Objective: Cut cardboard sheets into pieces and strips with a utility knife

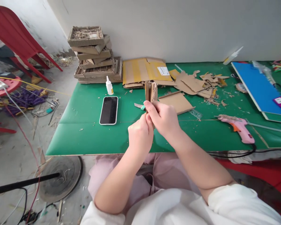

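Both hands meet over the green table point(84, 137) and hold a small folded strip of corrugated cardboard point(151, 91) upright. My left hand point(140, 134) is closed around its lower end from the left. My right hand point(164, 118) wraps it from the right, fingers pressed on the strip. A flat cardboard square point(178, 102) lies just behind the hands, and a small green-handled tool point(140, 107) peeks out beside them.
A phone point(109, 110) lies face up left of the hands, a white glue bottle point(109, 86) behind it. Stacked cardboard trays point(93, 56) stand at the back left. Cardboard scraps point(196, 82) litter the back. A pink glue gun point(239, 127) lies right, near a blue board point(257, 86).
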The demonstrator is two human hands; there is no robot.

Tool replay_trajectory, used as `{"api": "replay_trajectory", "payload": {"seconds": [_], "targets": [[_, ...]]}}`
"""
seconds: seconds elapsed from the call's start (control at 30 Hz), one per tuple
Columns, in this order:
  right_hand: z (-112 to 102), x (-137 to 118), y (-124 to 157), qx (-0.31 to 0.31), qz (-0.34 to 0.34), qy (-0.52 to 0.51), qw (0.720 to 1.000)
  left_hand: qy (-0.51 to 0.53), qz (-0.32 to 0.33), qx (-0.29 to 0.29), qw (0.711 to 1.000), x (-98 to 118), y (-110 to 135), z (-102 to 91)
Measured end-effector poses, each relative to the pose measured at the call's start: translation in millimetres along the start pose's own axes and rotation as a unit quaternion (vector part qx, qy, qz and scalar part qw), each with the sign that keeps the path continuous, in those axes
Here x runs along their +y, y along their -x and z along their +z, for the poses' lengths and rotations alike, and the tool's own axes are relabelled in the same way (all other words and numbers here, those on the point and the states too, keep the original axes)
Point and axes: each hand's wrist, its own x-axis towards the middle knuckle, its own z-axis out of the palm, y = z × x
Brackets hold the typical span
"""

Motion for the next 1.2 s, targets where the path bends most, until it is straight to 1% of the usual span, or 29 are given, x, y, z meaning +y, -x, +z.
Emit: {"api": "replay_trajectory", "payload": {"seconds": [0.07, 0.13, 0.27, 0.37, 0.43, 0.53, 0.7, 0.87, 0.97, 1.07, 1.13, 1.2], "targets": [[3, 1, 0, 0.026, -0.029, -0.003, 0.999, -0.006, -0.012, 0.007, 1.0, 1, -1, 1.5], [5, 3, 0, 0.047, -0.065, -0.01, 0.997, 0.001, -0.029, 0.001, 1.0, 1, -2, 1.6], [3, 9, -2, 0.069, -0.141, -0.006, 0.988, 0.066, -0.069, -0.05, 0.994, 0, -4, -1.1], [-1, 10, -2, 0.08, -0.196, -0.001, 0.977, 0.114, -0.08, -0.084, 0.987, 1, -5, -4.1], [-2, 9, -1, 0.096, -0.226, 0.006, 0.969, 0.118, -0.077, -0.085, 0.986, 3, -6, -5.7], [-3, 8, 2, 0.124, -0.242, 0.018, 0.962, 0.114, -0.078, -0.059, 0.989, 6, -6, -7.0], [-2, 7, 6, 0.149, -0.24, 0.005, 0.959, 0.135, -0.078, -0.016, 0.988, 9, -4, -7.1], [2, 8, 6, 0.164, -0.221, -0.014, 0.961, 0.142, -0.091, -0.004, 0.986, 9, -4, -7.2], [4, 8, 7, 0.135, -0.175, -0.034, 0.975, 0.128, -0.092, -0.022, 0.987, 8, -5, -6.3], [3, 6, 9, 0.078, -0.105, -0.058, 0.99, 0.092, -0.079, -0.034, 0.992, 5, -5, -3.4], [1, 3, 11, 0.03, -0.062, -0.062, 0.996, 0.059, -0.055, -0.013, 0.997, 2, -4, -1.0], [-1, 1, 14, 0.006, -0.048, -0.071, 0.996, 0.031, -0.021, 0.02, 0.999, 1, -2, 0.7]]}}
